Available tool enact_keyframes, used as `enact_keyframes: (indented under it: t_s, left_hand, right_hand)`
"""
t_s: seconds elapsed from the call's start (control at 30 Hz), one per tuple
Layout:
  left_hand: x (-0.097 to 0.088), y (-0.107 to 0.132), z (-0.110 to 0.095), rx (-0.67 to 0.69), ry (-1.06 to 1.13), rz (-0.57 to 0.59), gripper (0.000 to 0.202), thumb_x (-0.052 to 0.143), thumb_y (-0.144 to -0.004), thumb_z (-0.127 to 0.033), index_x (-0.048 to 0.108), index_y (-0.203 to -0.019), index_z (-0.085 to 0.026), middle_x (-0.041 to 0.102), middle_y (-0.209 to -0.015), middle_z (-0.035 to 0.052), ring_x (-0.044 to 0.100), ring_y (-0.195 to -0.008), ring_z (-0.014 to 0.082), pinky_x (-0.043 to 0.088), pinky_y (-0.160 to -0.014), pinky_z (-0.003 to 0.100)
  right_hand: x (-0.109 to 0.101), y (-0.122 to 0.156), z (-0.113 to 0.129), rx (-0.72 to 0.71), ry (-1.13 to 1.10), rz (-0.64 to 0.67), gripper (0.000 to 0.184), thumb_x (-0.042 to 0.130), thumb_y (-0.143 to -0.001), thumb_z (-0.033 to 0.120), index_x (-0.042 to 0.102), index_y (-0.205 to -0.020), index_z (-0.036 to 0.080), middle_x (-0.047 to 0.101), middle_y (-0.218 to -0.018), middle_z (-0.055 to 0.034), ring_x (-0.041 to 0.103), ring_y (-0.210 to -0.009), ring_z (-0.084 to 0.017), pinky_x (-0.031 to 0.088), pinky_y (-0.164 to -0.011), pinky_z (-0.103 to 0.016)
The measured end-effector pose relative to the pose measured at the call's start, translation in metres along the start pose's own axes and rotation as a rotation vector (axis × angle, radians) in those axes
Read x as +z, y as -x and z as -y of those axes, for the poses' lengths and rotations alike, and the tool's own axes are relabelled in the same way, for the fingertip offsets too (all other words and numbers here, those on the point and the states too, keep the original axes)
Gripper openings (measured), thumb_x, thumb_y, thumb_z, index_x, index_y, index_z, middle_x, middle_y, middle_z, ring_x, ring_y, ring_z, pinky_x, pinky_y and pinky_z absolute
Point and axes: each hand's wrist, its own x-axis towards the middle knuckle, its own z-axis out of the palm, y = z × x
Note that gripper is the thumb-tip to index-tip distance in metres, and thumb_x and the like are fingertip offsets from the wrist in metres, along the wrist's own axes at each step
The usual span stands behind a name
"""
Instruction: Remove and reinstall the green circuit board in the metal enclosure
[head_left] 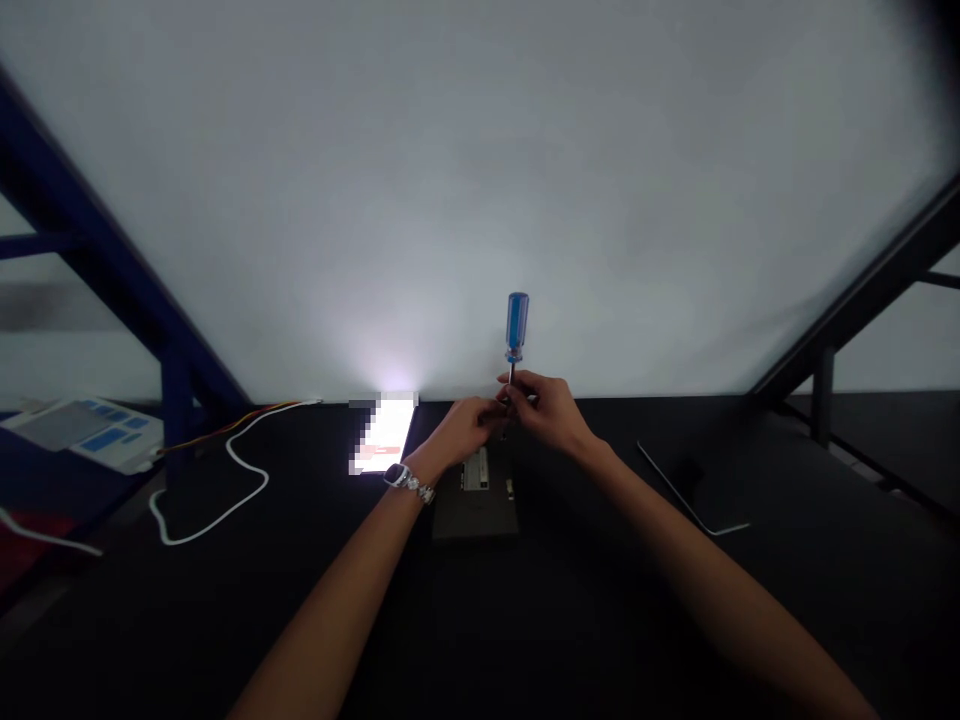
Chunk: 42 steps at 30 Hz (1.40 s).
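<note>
Between the fingertips of my right hand is the metal shaft of a screwdriver. Its clear blue handle points straight up, free of the hand. My left hand meets the right one low on the shaft, with its fingers bent together; what they pinch is too small and dark to make out. Below both hands lies a flat dark rectangular device with a pale label on its upper face. The hands cover its far end, and the screwdriver's tip is hard to see. A watch with a metal bracelet is on my left wrist.
A brightly lit phone lies left of the device on the black table. A white cable loops farther left, near a white and blue panel. At right lies a thin bent metallic strip. A pale wall rises behind.
</note>
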Motion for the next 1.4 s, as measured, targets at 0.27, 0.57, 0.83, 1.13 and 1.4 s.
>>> enact_keyframes:
  t_s: [0.27, 0.57, 0.83, 1.13, 1.4]
  left_hand:
    - [0.015, 0.005, 0.003, -0.005, -0.003, -0.182, 0.023, 0.068, -0.08, -0.035, 0.066, -0.071, -0.014, 0.063, -0.065, 0.0009, 0.053, -0.063, 0.0129, 0.04, -0.06, 0.025]
    - [0.006, 0.005, 0.001, 0.041, -0.016, -0.022, 0.023, 0.056, -0.087, -0.028, 0.072, -0.099, -0.017, 0.073, -0.091, 0.0067, 0.064, -0.083, 0.0192, 0.045, -0.076, 0.029]
    - [0.015, 0.005, 0.003, 0.0, -0.035, -0.198, 0.024, 0.066, -0.083, -0.036, 0.071, -0.077, -0.014, 0.068, -0.069, 0.0027, 0.057, -0.065, 0.0146, 0.042, -0.062, 0.026]
    - [0.008, 0.007, 0.002, 0.021, -0.104, -0.098, 0.021, 0.062, -0.086, -0.031, 0.073, -0.1, -0.02, 0.072, -0.087, 0.0058, 0.061, -0.076, 0.0177, 0.046, -0.072, 0.03]
    - [0.003, 0.008, 0.006, 0.012, -0.086, -0.071, 0.023, 0.06, -0.087, -0.033, 0.073, -0.097, -0.018, 0.073, -0.088, 0.0059, 0.063, -0.077, 0.0179, 0.046, -0.071, 0.03]
  right_hand:
    - [-0.002, 0.001, -0.005, 0.062, -0.097, -0.061, 0.03, 0.066, -0.082, 0.044, 0.061, -0.068, 0.017, 0.064, -0.061, -0.0015, 0.056, -0.056, -0.013, 0.043, -0.052, -0.025]
    - [-0.003, 0.0, 0.001, -0.023, -0.06, 0.058, 0.028, 0.052, -0.092, 0.033, 0.069, -0.108, 0.018, 0.073, -0.084, -0.0059, 0.066, -0.069, -0.017, 0.053, -0.064, -0.03]
    - [-0.001, 0.001, -0.003, 0.047, -0.122, -0.051, 0.023, 0.064, -0.084, 0.04, 0.065, -0.087, 0.018, 0.07, -0.075, -0.0038, 0.066, -0.067, -0.017, 0.053, -0.062, -0.029]
    - [-0.001, 0.001, -0.006, 0.037, -0.124, -0.031, 0.023, 0.056, -0.089, 0.039, 0.066, -0.093, 0.018, 0.07, -0.074, -0.0038, 0.067, -0.063, -0.017, 0.055, -0.064, -0.031]
    - [-0.003, 0.0, -0.002, 0.018, -0.218, -0.077, 0.029, 0.054, -0.091, 0.041, 0.065, -0.1, 0.016, 0.07, -0.081, -0.0063, 0.065, -0.06, -0.015, 0.056, -0.061, -0.031]
